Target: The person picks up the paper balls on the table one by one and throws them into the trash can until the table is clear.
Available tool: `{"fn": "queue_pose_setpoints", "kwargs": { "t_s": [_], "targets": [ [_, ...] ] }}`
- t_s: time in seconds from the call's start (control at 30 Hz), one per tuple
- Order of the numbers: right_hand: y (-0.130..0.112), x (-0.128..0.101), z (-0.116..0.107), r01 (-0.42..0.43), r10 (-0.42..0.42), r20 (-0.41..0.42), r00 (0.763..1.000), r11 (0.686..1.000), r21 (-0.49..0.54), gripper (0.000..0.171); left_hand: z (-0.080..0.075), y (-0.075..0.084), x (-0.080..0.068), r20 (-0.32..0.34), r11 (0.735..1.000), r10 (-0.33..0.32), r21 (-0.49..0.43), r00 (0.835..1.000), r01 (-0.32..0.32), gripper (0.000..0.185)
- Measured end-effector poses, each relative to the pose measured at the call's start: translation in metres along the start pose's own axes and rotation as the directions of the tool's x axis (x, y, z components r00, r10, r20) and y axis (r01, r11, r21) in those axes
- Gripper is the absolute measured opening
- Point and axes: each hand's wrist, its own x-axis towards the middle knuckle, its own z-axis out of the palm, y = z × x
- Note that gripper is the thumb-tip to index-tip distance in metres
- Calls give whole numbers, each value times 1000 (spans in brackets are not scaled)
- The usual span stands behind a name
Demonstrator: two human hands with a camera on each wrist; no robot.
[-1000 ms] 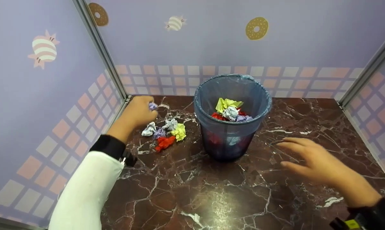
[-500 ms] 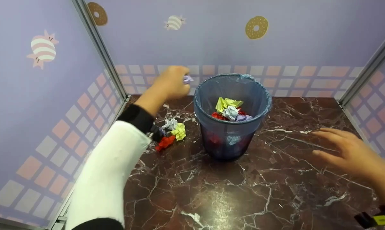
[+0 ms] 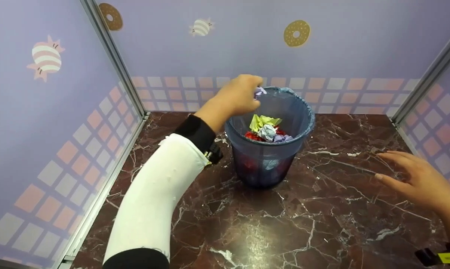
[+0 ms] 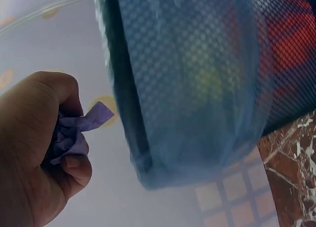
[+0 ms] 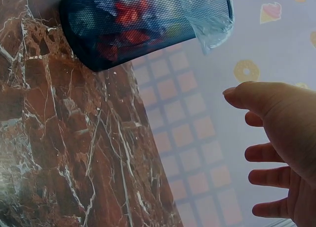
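Holding a crumpled purple paper (image 3: 259, 90) in curled fingers, the left hand (image 3: 237, 95) sits over the near-left rim of the mesh bin (image 3: 270, 149); paper not yet let go. Bin below the hand already carries several balls: yellow-green paper (image 3: 264, 121), pale blue, red. Right hand (image 3: 415, 179) well to the bin's right, fingers spread, holding nothing, above the table (image 3: 322, 209). Judged: partway; any loose balls left of the bin are hidden behind the left sleeve (image 3: 161, 194).

Brown marble tabletop (image 3: 322, 209) w/ lilac walls (image 3: 359, 45), donut (image 3: 296, 33) & candy (image 3: 45, 59) decals.
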Motion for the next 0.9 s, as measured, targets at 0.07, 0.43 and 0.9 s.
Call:
{"fn": "queue_pose_setpoints", "kwargs": {
  "t_s": [0.07, 0.43, 0.9],
  "targets": [
    [0, -1, 1, 11, -11, -11, 1000, 1000, 0, 55, 2, 3, 3, 10, 999, 13, 32, 1000, -13, 19],
    [-3, -4, 4, -62, 60, 28, 998, 996, 68, 58, 15, 7, 8, -44, 996, -43, 79, 998, 46, 37],
    [-15, -1, 13, -36, 33, 34, 999, 996, 76, 57, 18, 9, 7, -72, 988, -69, 134, 995, 79, 75]
  ]
}}
